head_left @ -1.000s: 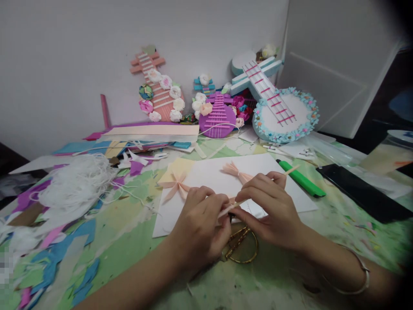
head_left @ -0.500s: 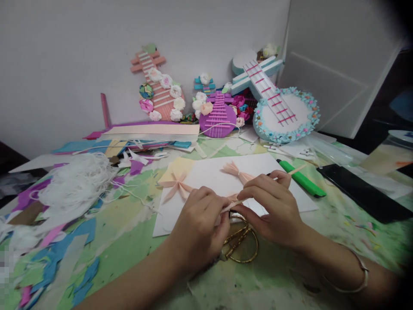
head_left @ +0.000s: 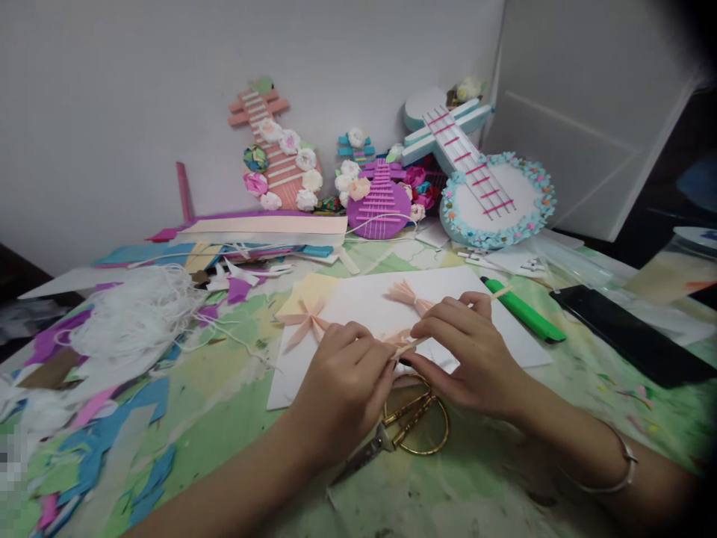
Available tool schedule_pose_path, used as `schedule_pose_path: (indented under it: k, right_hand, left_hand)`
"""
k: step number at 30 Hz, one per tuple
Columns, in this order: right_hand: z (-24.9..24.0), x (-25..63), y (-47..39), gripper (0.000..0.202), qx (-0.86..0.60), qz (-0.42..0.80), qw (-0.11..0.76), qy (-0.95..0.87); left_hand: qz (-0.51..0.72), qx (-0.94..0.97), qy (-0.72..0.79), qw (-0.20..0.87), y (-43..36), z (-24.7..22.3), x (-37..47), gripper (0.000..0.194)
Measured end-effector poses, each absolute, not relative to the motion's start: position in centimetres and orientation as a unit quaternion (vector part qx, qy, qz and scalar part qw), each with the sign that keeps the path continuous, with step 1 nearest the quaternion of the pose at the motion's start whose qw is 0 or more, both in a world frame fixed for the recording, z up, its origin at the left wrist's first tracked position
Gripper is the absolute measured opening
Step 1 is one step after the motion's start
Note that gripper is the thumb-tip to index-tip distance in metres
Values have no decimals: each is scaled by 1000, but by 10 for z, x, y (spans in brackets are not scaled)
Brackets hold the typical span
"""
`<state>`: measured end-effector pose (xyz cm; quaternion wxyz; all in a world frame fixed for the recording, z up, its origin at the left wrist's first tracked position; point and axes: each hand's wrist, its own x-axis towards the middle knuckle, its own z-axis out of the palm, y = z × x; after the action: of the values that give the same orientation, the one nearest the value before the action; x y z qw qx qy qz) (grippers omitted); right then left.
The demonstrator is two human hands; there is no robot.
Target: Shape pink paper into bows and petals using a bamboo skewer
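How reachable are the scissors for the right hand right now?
Likely yes: the scissors lie largely uncovered just on the near side of the right hand, though it is busy pinching a thin pale strip.

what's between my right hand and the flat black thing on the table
In the head view, a green pen-like object lies between the right hand and the flat black thing, with part of the white sheet.

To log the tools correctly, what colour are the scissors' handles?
The scissors' handles are gold; head view.
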<state>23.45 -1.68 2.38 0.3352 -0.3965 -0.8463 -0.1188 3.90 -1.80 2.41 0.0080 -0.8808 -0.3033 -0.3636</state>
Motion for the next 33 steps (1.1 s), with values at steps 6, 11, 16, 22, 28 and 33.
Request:
schedule_pose_path:
  k: [6, 11, 16, 22, 28, 33]
  right_hand:
    - [23, 231, -17, 19, -412, -129, 346, -833]
    - [21, 230, -17, 19, -408, -138, 343, -835]
    - [22, 229, -18, 20, -399, -145, 349, -835]
    - [22, 227, -18, 19, -399, -143, 354, -834]
    - [22, 232, -18, 16, -412, -123, 341, -836]
    - [26, 231, -20, 15, -415, -117, 348, -832]
  left_hand:
    - [-375, -870, -319, 6, -17, 21, 40, 12]
    - [-383, -859, -333, -65, -16, 23, 42, 11]
    - [-374, -852, -350, -103, -16, 26, 43, 11]
    - [-407, -844, -333, -102, -16, 22, 44, 12]
    - [-451, -841, -298, -15, -18, 15, 42, 18]
    - [-441, -836, -327, -7, -21, 15, 42, 17]
